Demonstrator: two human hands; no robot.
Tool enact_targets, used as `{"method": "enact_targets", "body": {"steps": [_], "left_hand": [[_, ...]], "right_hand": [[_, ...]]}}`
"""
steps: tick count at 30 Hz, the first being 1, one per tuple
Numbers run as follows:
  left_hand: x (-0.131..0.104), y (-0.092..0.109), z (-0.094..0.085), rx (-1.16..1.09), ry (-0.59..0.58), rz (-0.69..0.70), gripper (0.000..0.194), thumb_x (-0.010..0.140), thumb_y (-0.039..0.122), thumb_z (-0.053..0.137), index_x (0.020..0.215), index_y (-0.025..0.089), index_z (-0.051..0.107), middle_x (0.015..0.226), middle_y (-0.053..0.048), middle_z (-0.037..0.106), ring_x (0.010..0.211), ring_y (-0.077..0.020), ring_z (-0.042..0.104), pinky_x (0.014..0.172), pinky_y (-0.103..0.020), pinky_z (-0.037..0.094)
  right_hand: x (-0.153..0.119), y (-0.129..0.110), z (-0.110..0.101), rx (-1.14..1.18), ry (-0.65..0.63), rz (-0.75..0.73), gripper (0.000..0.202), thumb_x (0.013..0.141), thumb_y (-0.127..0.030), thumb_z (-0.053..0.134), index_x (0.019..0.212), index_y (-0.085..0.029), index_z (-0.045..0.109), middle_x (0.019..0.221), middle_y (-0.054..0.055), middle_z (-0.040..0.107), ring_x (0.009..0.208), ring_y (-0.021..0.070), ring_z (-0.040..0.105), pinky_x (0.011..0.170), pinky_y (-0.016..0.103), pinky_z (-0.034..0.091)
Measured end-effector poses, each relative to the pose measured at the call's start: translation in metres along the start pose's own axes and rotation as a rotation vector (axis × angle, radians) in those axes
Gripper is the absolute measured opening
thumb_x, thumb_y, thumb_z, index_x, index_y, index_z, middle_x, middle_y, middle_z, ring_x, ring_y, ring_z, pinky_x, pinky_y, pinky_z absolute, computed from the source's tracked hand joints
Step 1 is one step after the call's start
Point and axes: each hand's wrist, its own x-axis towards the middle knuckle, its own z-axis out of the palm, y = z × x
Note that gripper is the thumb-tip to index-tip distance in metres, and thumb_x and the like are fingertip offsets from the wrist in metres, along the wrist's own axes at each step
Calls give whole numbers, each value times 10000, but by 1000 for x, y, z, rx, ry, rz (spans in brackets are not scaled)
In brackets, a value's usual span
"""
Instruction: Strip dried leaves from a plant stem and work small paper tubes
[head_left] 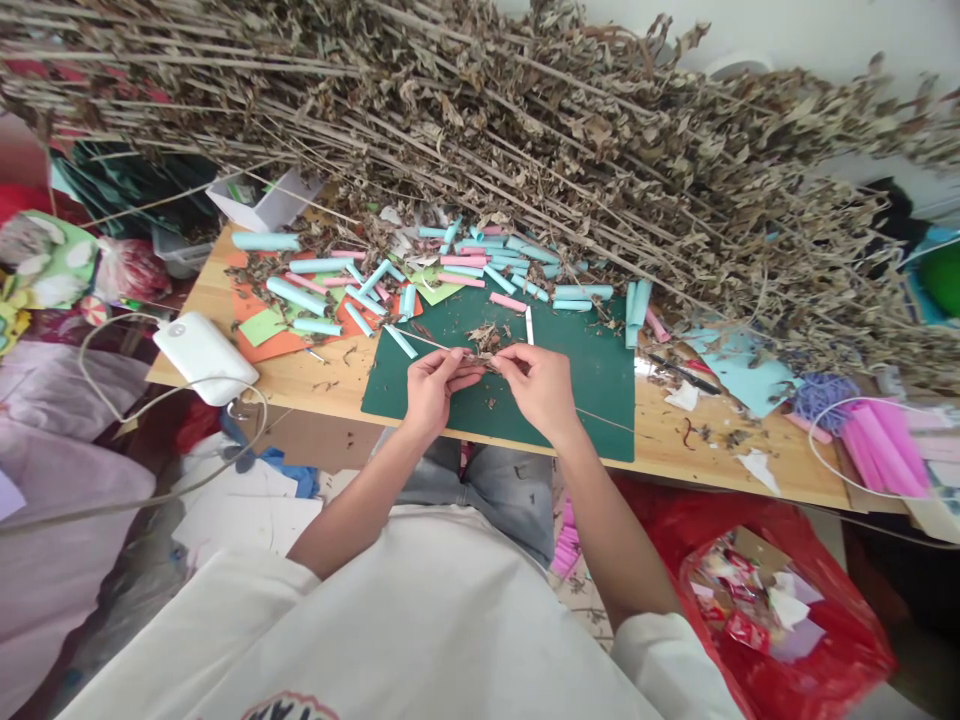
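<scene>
Obs.: my L hand [433, 388] & R hand [541, 388] pinch dried plant pc. [481, 359] above grn mat [592, 375]; blue/pink rolls [462, 279] at mat's far edge.

Room surfaces
White wall [847, 45]: two o'clock. Wooden table [664, 455]: centre, extending to four o'clock. Pale floor [596, 622]: five o'clock.

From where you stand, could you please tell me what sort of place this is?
It looks like an improvised craft corner, perhaps in a home: a green cutting mat on a wooden table, scattered rolled paper tubes, and a large heap of dried plant stalks across the far side.
</scene>
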Motion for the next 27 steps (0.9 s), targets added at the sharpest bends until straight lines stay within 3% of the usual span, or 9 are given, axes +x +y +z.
{"method": "enact_targets", "body": {"steps": [7,12,16,20,23,25,27], "left_hand": [[2,8,-4,51,96,80,372,749,472,750,854,122,680,818,-85,737,739,-175,731,689,-262,603],[-4,2,-2,70,30,40,384,766,482,732,896,123,689,830,-78,725,726,-163,720,670,-266,608],[-11,-4,2,77,-18,26,379,774,478,727,916,129,691,824,-69,714,710,-154,708,650,-269,614],[-18,-7,9,76,-99,12,359,786,471,717,897,131,692,793,-64,702,713,-157,699,646,-278,623],[-23,-10,15,84,-157,-8,353,787,476,715,873,135,694,809,-68,705,723,-169,703,656,-301,630],[-26,-11,18,85,-187,-9,347,789,476,713,826,131,692,819,-74,707,712,-169,702,650,-302,630],[-28,-12,20,88,-199,-15,347,790,476,712,819,130,694,825,-76,710,694,-161,697,640,-294,628]], "right_hand": [[1,11,-12,-54,209,78,245,883,-356,551,837,-186,720,727,44,716,648,177,633,645,273,465],[11,12,-14,-141,109,13,259,876,-343,567,972,-187,750,913,87,753,787,222,681,760,321,498],[19,-2,-9,-127,93,-15,310,900,-360,531,1031,-173,741,959,94,749,804,217,675,781,320,492],[28,-17,-4,86,-71,23,290,884,-382,551,846,-170,745,741,33,720,646,156,621,614,251,451],[35,-20,1,243,-290,107,372,868,-440,561,654,-158,675,509,-21,566,459,95,473,456,227,335],[36,-19,3,372,-427,156,377,847,-469,582,645,-161,663,457,-47,491,393,71,389,398,224,270],[36,-17,5,496,-482,218,331,806,-475,630,721,-162,695,446,-61,478,360,64,351,363,224,235]]}}
